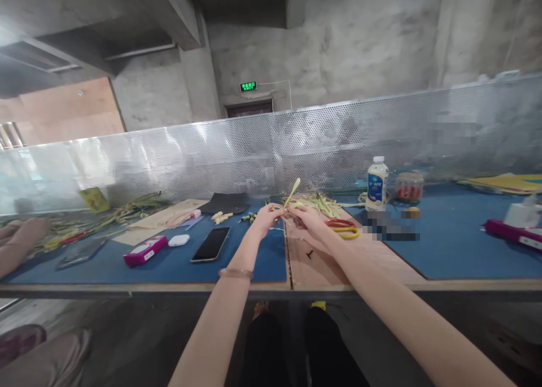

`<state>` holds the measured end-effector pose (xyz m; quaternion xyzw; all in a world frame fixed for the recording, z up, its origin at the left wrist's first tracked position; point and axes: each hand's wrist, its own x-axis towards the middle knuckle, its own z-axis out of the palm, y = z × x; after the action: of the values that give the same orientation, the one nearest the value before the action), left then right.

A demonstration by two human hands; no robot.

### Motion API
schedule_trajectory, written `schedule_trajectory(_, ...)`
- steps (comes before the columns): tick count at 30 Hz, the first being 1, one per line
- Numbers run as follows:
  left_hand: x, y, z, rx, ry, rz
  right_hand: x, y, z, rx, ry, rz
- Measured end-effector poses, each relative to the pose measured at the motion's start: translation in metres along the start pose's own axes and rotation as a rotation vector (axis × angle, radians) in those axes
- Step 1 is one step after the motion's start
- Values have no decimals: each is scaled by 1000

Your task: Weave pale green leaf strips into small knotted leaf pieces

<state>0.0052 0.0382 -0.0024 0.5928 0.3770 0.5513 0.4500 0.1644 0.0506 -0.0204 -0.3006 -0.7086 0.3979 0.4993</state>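
Observation:
My left hand (267,217) and my right hand (311,220) meet above the table, fingers pinched together around a thin pale yellow-green plant strip (293,189). Its wider tip sticks up between them; the lower part is hidden by my fingers. Beside my right hand lie yellow scissor handles (349,233) and red scissor handles (336,222). A heap of pale green strips (324,205) is spread just beyond that hand. Left of my left hand are small dark green woven pieces (249,218) and several cream-coloured pieces (222,217).
A phone (210,244), a white case (178,240) and a magenta box (145,251) lie on the blue mat at left. To the right stand a bottle (376,186) and a clear jar (409,187). A perforated metal panel (237,161) runs behind. Another person's hand (31,231) is far left.

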Motion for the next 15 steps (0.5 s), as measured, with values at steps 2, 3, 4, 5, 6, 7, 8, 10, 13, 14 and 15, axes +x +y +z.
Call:
schedule_trajectory(2, 4, -3, -3, 38, 91, 11, 0, 2, 1, -77, -9, 13)
schedule_trajectory(3, 6, -5, -4, 57, 133, 18, 0, 2, 2, -120, -5, 14)
schedule_trajectory(4, 7, -6, -5, 77, 169, 23, 0, 3, 2, -166, 3, 11)
schedule_trajectory(5, 8, -6, -6, 98, 197, 28, 0, 4, 2, -214, 16, 2)
schedule_trajectory(6, 8, -6, -7, 121, 218, 32, 1, 4, 2, -264, 31, -13)
schedule_trajectory(7, 8, -7, -7, 146, 234, 34, 1, 4, 2, -315, 48, -36)
schedule_trajectory(8, 8, -7, -7, 172, 243, 36, 1, 3, 2, -367, 67, -67)
schedule_trajectory(10, 7, -7, -7, 225, 246, 36, 1, 2, 1, -474, 114, -148)
schedule_trajectory(13, 6, -8, -6, 293, 222, 37, 0, -2, 1, -634, 203, -290)
schedule_trajectory(14, 6, -8, -5, 310, 209, 36, -1, -3, 1, -680, 231, -333)
schedule_trajectory(15, 6, -8, -5, 323, 194, 35, -2, -4, 2, -722, 255, -373)
